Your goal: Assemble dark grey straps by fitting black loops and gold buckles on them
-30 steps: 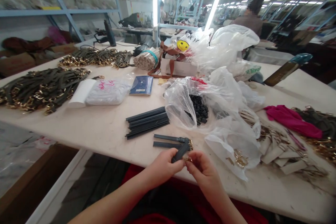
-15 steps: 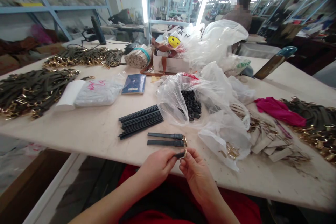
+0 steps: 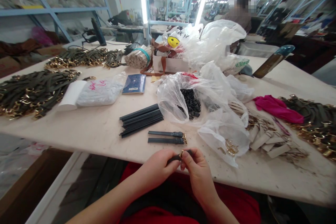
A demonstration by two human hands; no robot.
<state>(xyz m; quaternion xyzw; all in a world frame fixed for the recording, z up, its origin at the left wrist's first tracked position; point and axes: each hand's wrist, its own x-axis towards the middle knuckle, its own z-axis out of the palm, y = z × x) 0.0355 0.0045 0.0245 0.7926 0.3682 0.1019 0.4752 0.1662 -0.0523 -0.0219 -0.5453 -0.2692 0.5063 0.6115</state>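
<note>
My left hand (image 3: 156,168) and my right hand (image 3: 196,169) meet at the near table edge, both pinched on one short dark strap (image 3: 175,158) with a small gold buckle (image 3: 181,153) at its end. Just beyond them two finished straps with gold buckles (image 3: 168,137) lie side by side on the white table (image 3: 91,129). A bundle of plain dark straps (image 3: 140,119) lies further left. A clear plastic bag holding small black loops (image 3: 191,103) sits behind, and another bag with gold buckles (image 3: 231,147) lies to the right.
Piles of dark straps with gold hardware (image 3: 31,91) cover the left side, more at the far right (image 3: 312,119). A pink cloth (image 3: 278,109), pale leather tabs (image 3: 265,138), a blue booklet (image 3: 133,84) and white bags (image 3: 217,43) crowd the middle. A person (image 3: 238,10) sits beyond.
My hands turned the strap from upright to lying across between them and drew it slightly closer to me. The camera view shifted a little to the right.
</note>
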